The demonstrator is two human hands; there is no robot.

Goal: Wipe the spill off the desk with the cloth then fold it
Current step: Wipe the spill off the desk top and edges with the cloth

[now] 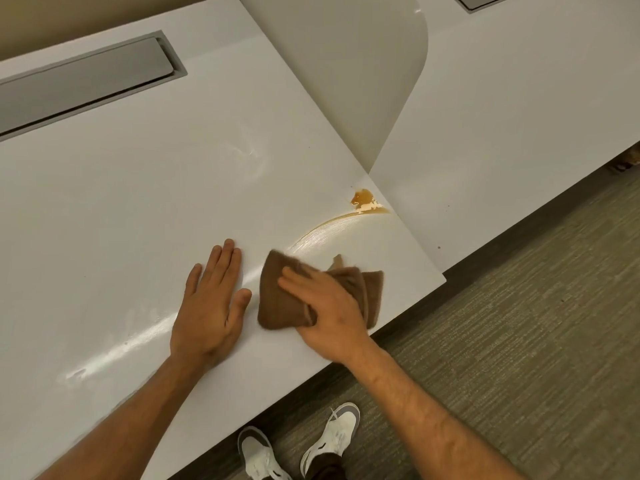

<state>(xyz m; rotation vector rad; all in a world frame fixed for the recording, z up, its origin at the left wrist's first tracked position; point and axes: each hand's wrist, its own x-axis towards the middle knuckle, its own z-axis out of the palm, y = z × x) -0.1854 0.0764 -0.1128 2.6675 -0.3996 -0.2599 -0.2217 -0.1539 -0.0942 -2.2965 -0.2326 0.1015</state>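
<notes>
1. Nearest the camera: two white shoes (298, 445) stood on grey-green carpet (519, 341) at the near edge of the white surface (121, 202); both bare forearms reached out above them.
2. Right hand (329, 306) lay on top of the brown cloth (277, 303), fingers (294, 277) fairly straight and spread across it, pressing it to the surface. Whether the thumb curled under the cloth could not be told; that edge was hidden.
3. Cloth was bunched in loose layers, near the surface's near right corner, its folds fanning out to the right past the hand.
4. Left hand (211, 306) rested flat on the bare surface just left of the cloth, fingers straight and together, thumb out toward the cloth, holding nothing.
5. Amber spill (363, 199) sat farther off to the right, at the surface's right edge beside the seam with the adjoining desk (502, 116). A thin wet streak (325, 230) curved from it back toward the cloth.
6. Far left: a long grey recessed panel (86, 81) was set into the surface. A curved white divider (346, 64) stood between the two desks.
</notes>
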